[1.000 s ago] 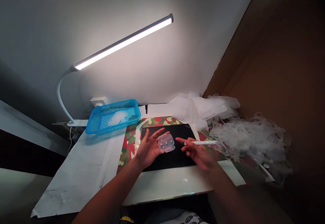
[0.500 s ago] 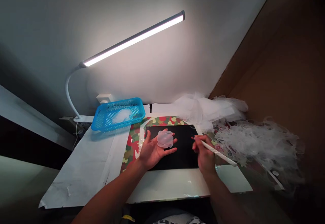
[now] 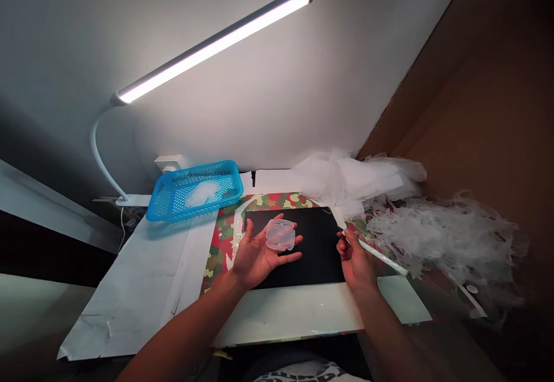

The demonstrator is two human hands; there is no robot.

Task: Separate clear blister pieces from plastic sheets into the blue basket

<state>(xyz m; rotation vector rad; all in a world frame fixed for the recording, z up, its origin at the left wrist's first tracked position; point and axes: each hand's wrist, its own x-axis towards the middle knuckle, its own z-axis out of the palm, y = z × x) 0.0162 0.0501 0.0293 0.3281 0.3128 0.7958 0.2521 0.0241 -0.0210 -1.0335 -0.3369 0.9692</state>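
Note:
My left hand (image 3: 259,255) is palm up over a black mat (image 3: 318,255), its fingers spread apart. Across the palm and fingers lies a thin, translucent whitish plastic piece (image 3: 280,235) with rounded, notched edges. My right hand (image 3: 357,258), at the mat's right edge, has its fingers closed around a slim white pen-like tool (image 3: 385,259). The tool's back end points right and toward me; I cannot make out its tip among the fingers. A gap separates the tool from the plastic piece.
A blue perforated basket (image 3: 162,200) holds similar translucent pieces at the back left. White translucent sheets (image 3: 359,177) and a heap of thin cut scraps (image 3: 450,235) lie to the right. A lit lamp (image 3: 216,44) spans above; cardboard (image 3: 485,111) rises at the right.
My right hand and the tool have shifted slightly right, away from the plastic piece. My left hand stays spread under the piece. The camera view has tilted a little.

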